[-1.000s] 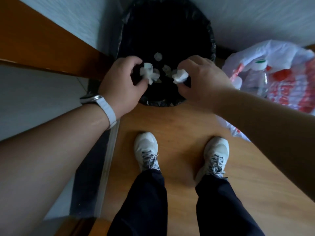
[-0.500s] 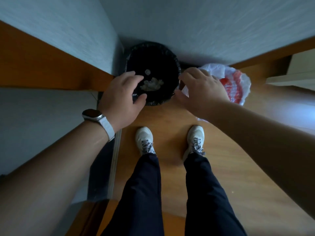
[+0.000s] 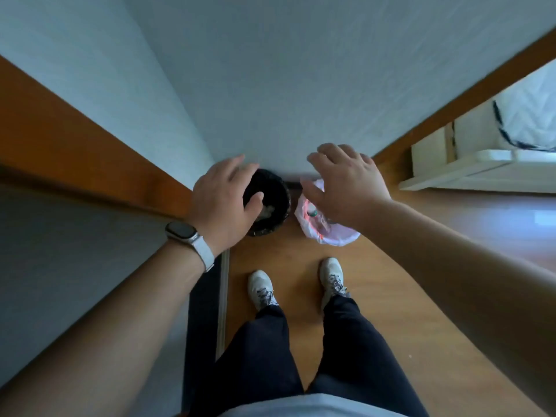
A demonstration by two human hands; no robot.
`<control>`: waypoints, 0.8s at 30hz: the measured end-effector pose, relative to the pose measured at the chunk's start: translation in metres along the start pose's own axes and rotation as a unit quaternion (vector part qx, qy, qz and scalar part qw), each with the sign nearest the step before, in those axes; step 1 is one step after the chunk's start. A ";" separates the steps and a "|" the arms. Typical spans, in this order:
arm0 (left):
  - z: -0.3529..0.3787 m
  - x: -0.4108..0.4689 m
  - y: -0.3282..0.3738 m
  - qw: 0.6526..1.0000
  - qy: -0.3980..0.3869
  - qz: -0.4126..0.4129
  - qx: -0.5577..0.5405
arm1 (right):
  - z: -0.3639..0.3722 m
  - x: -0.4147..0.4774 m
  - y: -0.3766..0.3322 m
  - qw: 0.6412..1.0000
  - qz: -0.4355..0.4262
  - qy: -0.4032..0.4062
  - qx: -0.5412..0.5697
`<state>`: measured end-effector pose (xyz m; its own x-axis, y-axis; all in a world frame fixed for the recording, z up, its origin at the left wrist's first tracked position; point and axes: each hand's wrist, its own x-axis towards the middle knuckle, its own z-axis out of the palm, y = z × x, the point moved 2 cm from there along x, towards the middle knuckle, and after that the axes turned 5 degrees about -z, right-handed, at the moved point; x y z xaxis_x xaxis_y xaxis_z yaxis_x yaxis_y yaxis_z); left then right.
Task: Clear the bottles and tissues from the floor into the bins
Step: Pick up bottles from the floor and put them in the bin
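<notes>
Tissues [image 3: 268, 209] lie pale and crumpled at the bottom of the black-lined bin [image 3: 278, 192], which stands in the corner against the wall [image 3: 270, 85]. Just right of it, a white and red bag [image 3: 325, 236] holds a bottle [image 3: 313, 211] with a green cap; no label or writing can be read. The left hand [image 3: 224, 203], a watch [image 3: 182, 230] at its wrist, and the right hand [image 3: 346, 183] hang above them, both empty with fingers spread. Bare wooden floor [image 3: 421, 326] lies open to the right of the shoes [image 3: 261, 288], up to the white furniture [image 3: 481, 167].
</notes>
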<state>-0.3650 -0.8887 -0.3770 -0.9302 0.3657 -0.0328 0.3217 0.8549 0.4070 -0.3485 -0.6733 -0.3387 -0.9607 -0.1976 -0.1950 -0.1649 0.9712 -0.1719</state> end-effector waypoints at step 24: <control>-0.095 0.050 0.389 0.951 0.070 0.297 0.052 | -0.221 -0.294 0.212 0.951 0.229 0.206 -0.001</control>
<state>-0.3026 -0.5724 -0.1336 -0.5909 0.7493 0.2989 0.8067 0.5470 0.2237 -0.1502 -0.3804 -0.1044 -0.9380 0.3146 0.1458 0.2918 0.9433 -0.1580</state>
